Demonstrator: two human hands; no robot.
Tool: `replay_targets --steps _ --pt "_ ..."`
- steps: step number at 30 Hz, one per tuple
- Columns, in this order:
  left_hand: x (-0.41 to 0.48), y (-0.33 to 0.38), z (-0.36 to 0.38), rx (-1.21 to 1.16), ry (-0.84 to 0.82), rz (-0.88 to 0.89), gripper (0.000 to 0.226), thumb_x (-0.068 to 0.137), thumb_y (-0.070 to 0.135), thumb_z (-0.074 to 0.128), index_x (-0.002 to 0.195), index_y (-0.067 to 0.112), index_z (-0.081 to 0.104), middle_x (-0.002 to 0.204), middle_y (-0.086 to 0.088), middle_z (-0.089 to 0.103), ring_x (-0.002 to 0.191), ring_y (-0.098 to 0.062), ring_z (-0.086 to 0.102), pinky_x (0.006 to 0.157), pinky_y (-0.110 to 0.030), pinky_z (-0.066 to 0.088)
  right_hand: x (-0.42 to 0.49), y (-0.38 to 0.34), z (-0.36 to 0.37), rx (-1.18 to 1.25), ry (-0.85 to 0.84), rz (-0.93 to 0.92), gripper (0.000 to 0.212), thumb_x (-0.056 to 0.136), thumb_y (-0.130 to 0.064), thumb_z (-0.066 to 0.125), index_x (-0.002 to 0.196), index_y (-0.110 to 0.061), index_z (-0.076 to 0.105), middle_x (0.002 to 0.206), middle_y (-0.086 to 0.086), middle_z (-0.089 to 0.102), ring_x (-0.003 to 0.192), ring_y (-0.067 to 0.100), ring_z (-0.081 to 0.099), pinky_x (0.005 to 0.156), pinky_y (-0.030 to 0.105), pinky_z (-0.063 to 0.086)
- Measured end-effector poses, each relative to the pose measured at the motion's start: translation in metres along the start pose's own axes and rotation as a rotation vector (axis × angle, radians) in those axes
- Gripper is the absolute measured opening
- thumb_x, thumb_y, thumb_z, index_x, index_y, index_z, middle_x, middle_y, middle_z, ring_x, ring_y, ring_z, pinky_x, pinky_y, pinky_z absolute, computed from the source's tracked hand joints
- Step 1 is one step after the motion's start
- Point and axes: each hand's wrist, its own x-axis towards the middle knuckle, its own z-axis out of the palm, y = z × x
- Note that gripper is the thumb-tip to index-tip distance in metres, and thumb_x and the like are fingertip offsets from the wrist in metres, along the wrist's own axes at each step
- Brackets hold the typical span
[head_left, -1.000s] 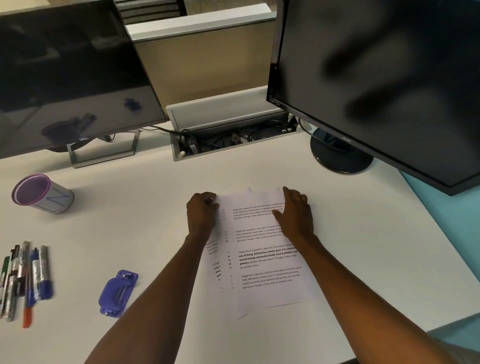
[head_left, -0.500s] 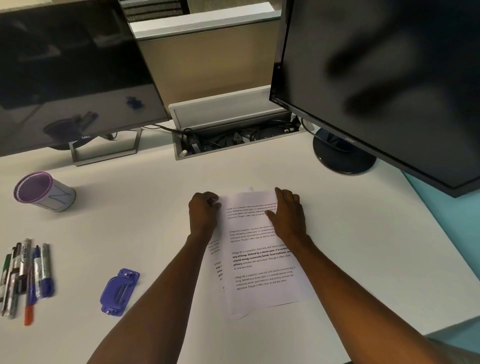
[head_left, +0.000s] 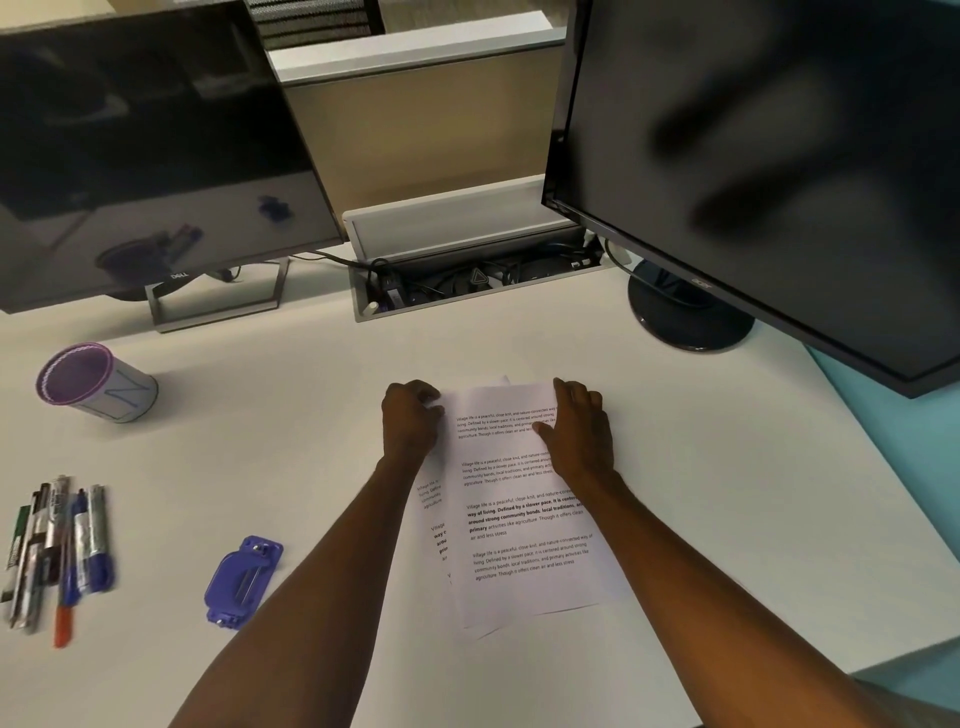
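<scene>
I see a white surface (head_left: 311, 441) carrying printed sheets (head_left: 519, 525), a blue punch (head_left: 243, 582), loose markers (head_left: 62, 540), a purple-rimmed cup (head_left: 98, 384), a monitor stand (head_left: 218, 309) and a round monitor base (head_left: 691, 322).

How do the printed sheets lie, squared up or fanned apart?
Fanned apart: the lower sheet shows its text past the left edge of the top sheet.

left hand (head_left: 410, 423) gripping papers (head_left: 524, 551), right hand (head_left: 581, 436) pressing

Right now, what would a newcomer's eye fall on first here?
Most likely the printed sheets in the middle of the white desk, with the left hand curled on their upper left edge and the right hand resting on top. Behind them loom the left monitor and the right monitor, both dark.
</scene>
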Motion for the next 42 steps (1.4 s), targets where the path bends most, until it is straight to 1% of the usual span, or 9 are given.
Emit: replay_targets --steps 7,16,20,23,26,29,36,40,42 --pt "0.001 0.012 0.0 -0.023 -0.033 -0.051 0.02 0.09 0.0 0.06 0.1 -0.003 0.077 0.102 -0.019 0.077 0.098 -0.036 0.071 0.078 -0.03 0.051 0.001 -0.001 -0.002 -0.021 -0.009 0.004 0.072 0.095 -0.031 0.068 0.154 -0.013 0.032 0.152 0.007 0.043 0.135 0.027 0.039 0.108 0.038 0.041" --pt "0.002 0.017 -0.001 -0.227 0.015 -0.147 0.023 0.095 0.022 0.071 0.116 0.01 0.071 0.111 -0.007 0.074 0.105 -0.028 0.068 0.093 -0.042 0.056 0.001 0.0 -0.002 -0.035 -0.007 -0.001 0.071 0.096 -0.032 0.068 0.154 -0.014 0.032 0.153 0.007 0.042 0.135 0.027 0.04 0.108 0.038 0.041" --pt "0.004 0.011 -0.001 -0.344 -0.002 -0.228 0.039 0.091 0.021 0.08 0.125 0.008 0.068 0.116 -0.016 0.074 0.091 -0.028 0.065 0.079 -0.038 0.054 -0.001 0.001 -0.001 -0.053 -0.002 -0.004 0.069 0.096 -0.035 0.066 0.153 -0.014 0.034 0.153 0.006 0.042 0.136 0.027 0.04 0.108 0.039 0.042" --pt "-0.001 0.005 -0.001 -0.396 -0.045 -0.268 0.037 0.088 0.017 0.083 0.121 0.004 0.07 0.117 -0.021 0.074 0.085 -0.027 0.059 0.073 -0.037 0.049 -0.002 0.002 -0.001 -0.048 0.008 -0.007 0.068 0.096 -0.037 0.066 0.152 -0.014 0.035 0.153 0.006 0.043 0.136 0.027 0.04 0.108 0.04 0.042" --pt "-0.012 -0.004 0.0 -0.414 -0.07 -0.293 0.028 0.085 0.011 0.084 0.11 0.003 0.074 0.109 -0.019 0.077 0.087 -0.039 0.073 0.07 -0.039 0.054 -0.004 0.003 0.0 -0.031 0.018 -0.008 0.068 0.097 -0.039 0.065 0.153 -0.014 0.035 0.154 0.006 0.043 0.137 0.026 0.04 0.11 0.041 0.041" --pt "-0.027 -0.012 0.004 -0.406 -0.092 -0.287 0.02 0.083 0.006 0.084 0.101 0.005 0.076 0.101 -0.016 0.079 0.095 -0.041 0.077 0.084 -0.049 0.064 -0.006 0.005 0.0 -0.001 0.02 -0.02 0.07 0.097 -0.04 0.064 0.154 -0.015 0.034 0.155 0.006 0.041 0.139 0.026 0.039 0.111 0.041 0.039" --pt "-0.047 -0.011 -0.003 -0.55 -0.14 -0.285 0.013 0.087 -0.001 0.077 0.1 0.0 0.077 0.101 -0.02 0.079 0.096 -0.043 0.076 0.089 -0.057 0.063 -0.017 0.024 -0.009 0.41 0.074 -0.008 0.078 0.091 -0.032 0.075 0.155 -0.011 0.035 0.155 0.011 0.042 0.141 0.029 0.039 0.116 0.041 0.037" --pt "-0.056 -0.004 -0.019 -0.647 -0.216 -0.213 0.005 0.09 -0.001 0.075 0.092 0.003 0.078 0.089 -0.01 0.082 0.081 -0.026 0.078 0.07 -0.037 0.066 -0.025 0.042 -0.023 0.721 0.001 0.112 0.089 0.085 -0.03 0.082 0.156 -0.016 0.031 0.151 0.008 0.048 0.131 0.026 0.052 0.105 0.04 0.049" --pt "-0.06 -0.001 -0.028 -0.685 -0.262 -0.154 0.006 0.091 0.002 0.075 0.096 0.004 0.079 0.095 -0.011 0.082 0.082 -0.024 0.079 0.073 -0.036 0.065 -0.033 0.048 -0.03 0.874 -0.071 0.142 0.089 0.083 -0.033 0.083 0.155 -0.022 0.033 0.144 0.002 0.055 0.124 0.021 0.059 0.101 0.039 0.054"
